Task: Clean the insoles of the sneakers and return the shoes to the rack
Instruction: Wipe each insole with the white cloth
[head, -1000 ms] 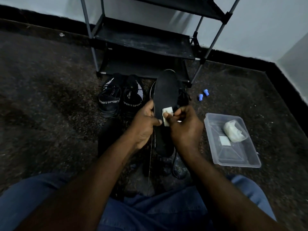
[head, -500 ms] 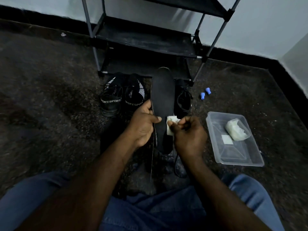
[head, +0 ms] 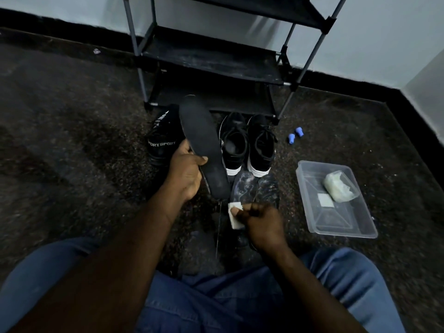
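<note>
- The dark speckled floor (head: pixel 72 145) fills most of the frame, with pale walls and a black skirting along the top and right edge.
- One black shoe rack (head: pixel 211 58) stands at upper centre. Three shelf levels show, and none of the visible ones holds a shoe.
- The person's two forearms and blue jeans (head: pixel 216 296) take up the bottom of the frame and hide the floor there.
- One clear plastic tub (head: pixel 346 227) lies at the right, well apart from the hands. In it are one crumpled white wad (head: pixel 338 188) and one small white square (head: pixel 324 200).
- Two sneakers with white soles (head: pixel 247 145) stand side by side just below the rack, openings up.
- A black sport shoe (head: pixel 161 143) with white lettering sits to their left; the insole partly covers it, so I cannot tell whether a second shoe lies behind.
- One black insole (head: pixel 201 140) slants across the centre, toe end toward the upper left, blocking part of the sport shoe.
- The left hand (head: pixel 186 174) is clamped on the insole's lower half, thumb on its face and fingers behind.
- Two worn insoles (head: pixel 254 191) lie flat below the white-soled pair.
- The right hand (head: pixel 259 224), lower centre, pinches one white wipe (head: pixel 234 213) between thumb and curled fingers, below the held insole's heel and not touching it.
- Two small blue caps (head: pixel 294 135) lie on the floor right of the sneakers.
</note>
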Available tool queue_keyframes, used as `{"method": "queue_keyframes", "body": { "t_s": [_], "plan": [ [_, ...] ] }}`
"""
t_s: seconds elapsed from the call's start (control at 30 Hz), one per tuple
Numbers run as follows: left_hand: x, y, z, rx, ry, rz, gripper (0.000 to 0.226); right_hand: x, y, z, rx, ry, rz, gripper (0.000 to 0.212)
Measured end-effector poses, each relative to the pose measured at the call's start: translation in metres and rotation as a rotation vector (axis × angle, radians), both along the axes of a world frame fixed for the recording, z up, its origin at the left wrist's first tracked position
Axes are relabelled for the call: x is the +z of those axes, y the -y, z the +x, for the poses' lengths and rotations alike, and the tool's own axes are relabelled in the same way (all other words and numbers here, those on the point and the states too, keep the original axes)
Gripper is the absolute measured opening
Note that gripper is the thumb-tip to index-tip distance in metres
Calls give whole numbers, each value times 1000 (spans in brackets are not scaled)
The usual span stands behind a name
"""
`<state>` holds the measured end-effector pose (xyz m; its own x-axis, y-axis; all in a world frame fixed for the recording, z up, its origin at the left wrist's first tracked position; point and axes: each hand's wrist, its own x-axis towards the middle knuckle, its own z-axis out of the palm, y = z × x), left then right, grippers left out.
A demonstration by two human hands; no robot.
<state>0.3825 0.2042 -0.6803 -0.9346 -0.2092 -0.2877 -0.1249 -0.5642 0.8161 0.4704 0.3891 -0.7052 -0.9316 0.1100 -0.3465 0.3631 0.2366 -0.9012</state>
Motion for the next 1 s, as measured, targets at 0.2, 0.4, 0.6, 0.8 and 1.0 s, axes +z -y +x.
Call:
{"method": "queue_keyframes", "body": {
  "t_s": [0.2, 0.4, 0.6, 0.8, 1.0],
  "plan": [
    [-10, 3, 5, -59, 93, -132, 58, -2, -11, 3, -45, 74, -232, 18],
    [-35, -6, 16, -122, 259, -242, 56, -14, -13, 0, -91, 139, -326, 16],
    [-56, -10, 18, -120, 342, -262, 58, -27, -9, 4, -45, 147, -341, 19],
    [-72, -7, 19, -147, 425, -402, 50, -45, -13, 13, -93, 183, -325, 16],
    [-84, -6, 25, -175, 508, -697, 48, -50, -13, 5, -92, 192, -344, 14]
  ]
}}
